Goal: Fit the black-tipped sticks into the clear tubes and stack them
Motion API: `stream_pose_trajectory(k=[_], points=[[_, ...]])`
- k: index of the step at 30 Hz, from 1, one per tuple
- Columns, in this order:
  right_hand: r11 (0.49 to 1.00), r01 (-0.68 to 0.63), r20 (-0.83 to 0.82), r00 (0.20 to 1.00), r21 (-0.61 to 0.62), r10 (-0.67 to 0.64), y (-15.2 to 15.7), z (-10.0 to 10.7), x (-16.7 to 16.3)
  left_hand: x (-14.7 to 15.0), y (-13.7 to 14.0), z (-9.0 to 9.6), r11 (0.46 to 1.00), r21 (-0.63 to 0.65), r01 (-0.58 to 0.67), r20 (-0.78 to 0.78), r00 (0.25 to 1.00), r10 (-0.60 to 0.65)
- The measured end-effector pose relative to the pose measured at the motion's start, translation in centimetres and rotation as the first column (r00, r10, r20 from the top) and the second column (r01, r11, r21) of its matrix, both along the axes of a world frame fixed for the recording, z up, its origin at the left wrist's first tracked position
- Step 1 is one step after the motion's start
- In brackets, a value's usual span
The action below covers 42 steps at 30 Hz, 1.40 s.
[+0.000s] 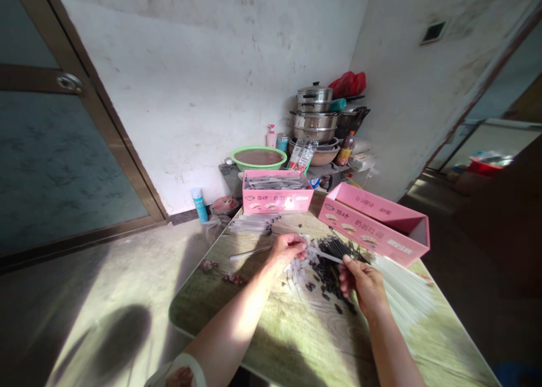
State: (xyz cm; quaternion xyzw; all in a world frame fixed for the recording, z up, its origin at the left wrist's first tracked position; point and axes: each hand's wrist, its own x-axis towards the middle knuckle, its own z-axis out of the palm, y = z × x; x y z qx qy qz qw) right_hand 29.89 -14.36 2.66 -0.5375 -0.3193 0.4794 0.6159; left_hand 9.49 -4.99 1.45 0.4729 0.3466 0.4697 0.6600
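Observation:
A slim translucent plastic tube (325, 255) spans the gap between my two hands above the table. My left hand (288, 250) is closed on its left end, fingertips pinched together. At the tube's right end, my right hand (365, 282) grips it between thumb and fingers. Beneath and between the hands lie a pile of thin black sticks (333, 245), small black pieces (325, 290) and small whitish translucent pieces (297, 275). Long translucent tubes (404, 291) fan out beside my right forearm. One more slim tube (248, 254) lies left of my left hand.
A pink box (277, 201) full of thin sticks stands at the table's back, with a row of tubes (253, 223) before it. Another open pink box (372, 224) stands at the back right. Behind are a green-rimmed basin (259, 166) and stacked steel pots (315, 122).

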Motion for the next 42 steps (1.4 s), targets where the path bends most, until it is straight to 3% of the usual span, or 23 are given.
stream_pose_trajectory(k=[6, 11, 16, 23, 28, 32, 37, 40, 42], points=[[0.998, 0.024, -0.074, 0.997, 0.053, -0.02, 0.1, -0.1, 0.2, 0.0, 0.0, 0.1, 0.999, -0.021, -0.029, -0.003, 1.0, 0.029], [1.0, 0.019, 0.022, 1.0, -0.005, -0.019, 0.1, -0.1, 0.1, 0.0, -0.1, 0.2, 1.0, -0.017, -0.017, -0.002, 1.0, 0.017], [0.997, 0.026, -0.035, 0.999, 0.069, -0.023, 0.0, 0.2, -0.1, -0.2, -0.3, 0.5, 1.0, 0.016, -0.021, 0.004, 1.0, 0.021], [0.999, 0.025, 0.066, 0.997, 0.036, -0.028, -0.1, 0.2, -0.3, -0.2, -0.3, 0.6, 0.999, 0.027, -0.026, -0.039, 0.999, 0.027], [0.998, -0.051, 0.109, 0.993, 0.035, 0.047, 0.0, -0.1, -0.1, -0.2, -0.3, 0.6, 0.999, 0.04, -0.038, -0.096, 0.994, 0.042], [0.983, -0.181, 0.158, 0.971, -0.014, 0.181, -0.3, -0.3, 0.0, 0.0, -0.3, 0.5, 0.996, 0.082, -0.042, -0.094, 0.994, 0.05], [0.904, -0.407, 0.092, 0.903, -0.13, 0.42, -0.8, 0.2, -0.5, 0.5, -0.4, 0.1, 0.979, 0.202, -0.01, -0.076, 0.997, 0.025], [0.935, -0.344, 0.027, 0.937, -0.089, 0.348, -0.8, 0.4, -0.3, 0.5, -0.7, 0.2, 0.948, 0.315, -0.038, -0.224, 0.968, 0.113], [0.971, -0.24, -0.031, 0.97, -0.017, 0.239, -0.7, 0.4, 0.1, 0.3, -1.0, 0.5, 0.914, 0.405, -0.03, -0.376, 0.906, 0.196]])
